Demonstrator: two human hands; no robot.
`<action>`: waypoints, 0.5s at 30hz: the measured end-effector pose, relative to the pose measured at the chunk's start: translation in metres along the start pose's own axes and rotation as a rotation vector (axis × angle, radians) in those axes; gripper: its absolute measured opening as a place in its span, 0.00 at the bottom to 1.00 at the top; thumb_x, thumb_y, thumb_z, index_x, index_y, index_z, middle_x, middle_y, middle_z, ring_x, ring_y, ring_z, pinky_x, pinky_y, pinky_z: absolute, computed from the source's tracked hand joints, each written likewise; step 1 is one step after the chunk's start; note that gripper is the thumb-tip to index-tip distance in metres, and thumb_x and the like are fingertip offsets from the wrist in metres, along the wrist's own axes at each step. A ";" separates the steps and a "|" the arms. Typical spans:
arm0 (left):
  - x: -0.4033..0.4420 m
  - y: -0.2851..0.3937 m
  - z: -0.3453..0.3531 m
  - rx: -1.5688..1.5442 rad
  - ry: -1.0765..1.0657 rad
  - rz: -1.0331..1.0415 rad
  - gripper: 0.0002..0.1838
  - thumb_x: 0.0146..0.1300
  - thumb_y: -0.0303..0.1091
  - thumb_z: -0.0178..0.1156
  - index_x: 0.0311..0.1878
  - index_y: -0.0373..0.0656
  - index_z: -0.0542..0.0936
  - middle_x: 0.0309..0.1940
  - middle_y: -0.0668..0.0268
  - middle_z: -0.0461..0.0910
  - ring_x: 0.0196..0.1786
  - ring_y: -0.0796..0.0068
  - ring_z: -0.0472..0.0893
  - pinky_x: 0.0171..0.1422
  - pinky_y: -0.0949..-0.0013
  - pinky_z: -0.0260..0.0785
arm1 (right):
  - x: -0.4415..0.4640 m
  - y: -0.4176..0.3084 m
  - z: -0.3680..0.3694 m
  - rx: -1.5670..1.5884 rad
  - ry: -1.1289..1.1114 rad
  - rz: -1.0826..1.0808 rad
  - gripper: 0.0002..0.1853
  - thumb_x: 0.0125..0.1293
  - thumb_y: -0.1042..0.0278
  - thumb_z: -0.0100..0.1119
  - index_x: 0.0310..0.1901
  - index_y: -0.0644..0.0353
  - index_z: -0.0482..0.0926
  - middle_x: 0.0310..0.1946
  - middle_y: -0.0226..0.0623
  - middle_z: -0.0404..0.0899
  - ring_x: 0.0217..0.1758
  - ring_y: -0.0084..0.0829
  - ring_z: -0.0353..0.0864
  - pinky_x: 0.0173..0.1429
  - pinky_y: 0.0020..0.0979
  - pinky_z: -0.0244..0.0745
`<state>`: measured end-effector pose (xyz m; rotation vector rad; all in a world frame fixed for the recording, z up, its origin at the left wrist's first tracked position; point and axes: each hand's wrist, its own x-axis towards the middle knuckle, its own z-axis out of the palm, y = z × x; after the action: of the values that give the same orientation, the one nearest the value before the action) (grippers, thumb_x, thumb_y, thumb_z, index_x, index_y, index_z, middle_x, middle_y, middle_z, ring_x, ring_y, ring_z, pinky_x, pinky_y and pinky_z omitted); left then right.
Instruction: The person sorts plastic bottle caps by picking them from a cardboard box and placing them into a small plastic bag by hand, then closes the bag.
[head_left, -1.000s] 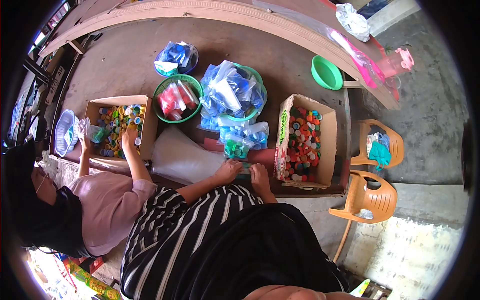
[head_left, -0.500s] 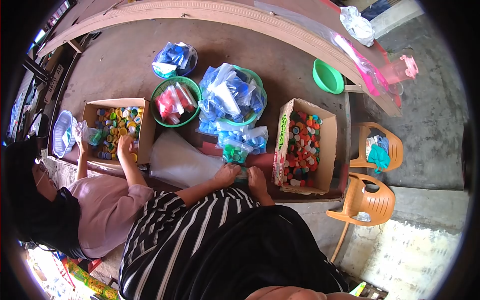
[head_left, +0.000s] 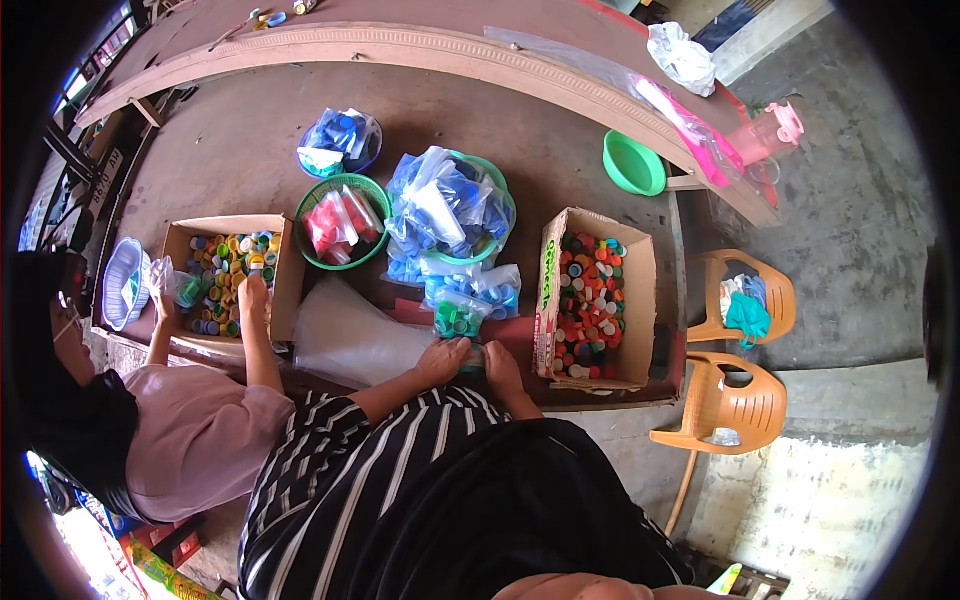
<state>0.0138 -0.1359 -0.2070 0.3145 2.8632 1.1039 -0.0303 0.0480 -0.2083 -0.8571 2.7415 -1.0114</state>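
My left hand (head_left: 441,362) and my right hand (head_left: 502,369) are close together at the table's near edge. Their fingers are closed on a small clear plastic bag (head_left: 472,372) with something greenish in it, mostly hidden by the hands. Just beyond lies a filled bag of green bottle caps (head_left: 458,318). More bags of blue caps (head_left: 490,290) are piled behind it. To the left of my hands is a stack of clear plastic bags (head_left: 350,335). On the right stands a cardboard box (head_left: 640,300) holding red, orange, white and green caps (head_left: 592,300).
At left, a co-worker's hand (head_left: 253,292) reaches into a box (head_left: 285,290) of mostly yellow caps; the other holds a bag (head_left: 186,290). Baskets of bagged red caps (head_left: 335,222) and blue caps (head_left: 345,135) stand farther back. Orange chairs (head_left: 735,405) are at right.
The view has shifted slightly. My hands have stayed together on the small bag and moved slightly. The co-worker's hand is still at the yellow caps.
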 end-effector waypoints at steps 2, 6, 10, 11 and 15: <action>-0.002 0.008 -0.006 0.052 0.000 -0.034 0.15 0.66 0.43 0.60 0.48 0.42 0.74 0.48 0.53 0.79 0.54 0.51 0.77 0.58 0.50 0.67 | -0.001 0.000 -0.003 0.041 -0.024 0.051 0.11 0.76 0.62 0.48 0.40 0.63 0.71 0.36 0.53 0.75 0.41 0.59 0.76 0.43 0.53 0.69; -0.011 0.033 -0.038 0.180 0.206 0.235 0.20 0.62 0.45 0.63 0.53 0.45 0.74 0.53 0.61 0.74 0.58 0.60 0.73 0.63 0.55 0.64 | 0.007 0.002 -0.009 0.133 -0.052 0.139 0.14 0.75 0.59 0.50 0.40 0.64 0.72 0.36 0.55 0.77 0.42 0.60 0.77 0.43 0.52 0.70; -0.008 0.017 -0.023 0.376 0.163 0.328 0.24 0.53 0.39 0.66 0.54 0.45 0.75 0.50 0.63 0.73 0.58 0.62 0.71 0.67 0.56 0.60 | 0.016 0.022 -0.003 0.210 -0.057 0.171 0.15 0.75 0.58 0.51 0.42 0.64 0.76 0.35 0.54 0.79 0.43 0.59 0.79 0.46 0.48 0.74; -0.006 0.010 -0.015 0.409 0.183 0.326 0.24 0.51 0.38 0.66 0.53 0.45 0.76 0.49 0.63 0.73 0.58 0.62 0.71 0.68 0.56 0.59 | 0.018 0.024 -0.005 0.193 -0.068 0.185 0.15 0.75 0.57 0.52 0.44 0.63 0.76 0.39 0.52 0.79 0.45 0.58 0.79 0.48 0.47 0.74; 0.003 0.006 -0.013 0.327 0.158 0.273 0.24 0.46 0.34 0.66 0.51 0.45 0.77 0.49 0.63 0.73 0.58 0.62 0.71 0.68 0.55 0.59 | 0.023 -0.008 -0.028 0.043 0.150 0.011 0.19 0.70 0.56 0.59 0.55 0.60 0.76 0.51 0.45 0.76 0.54 0.52 0.75 0.57 0.46 0.70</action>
<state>0.0108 -0.1395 -0.1935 0.6821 3.2150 0.7094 -0.0529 0.0464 -0.1793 -0.7892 2.8306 -1.1743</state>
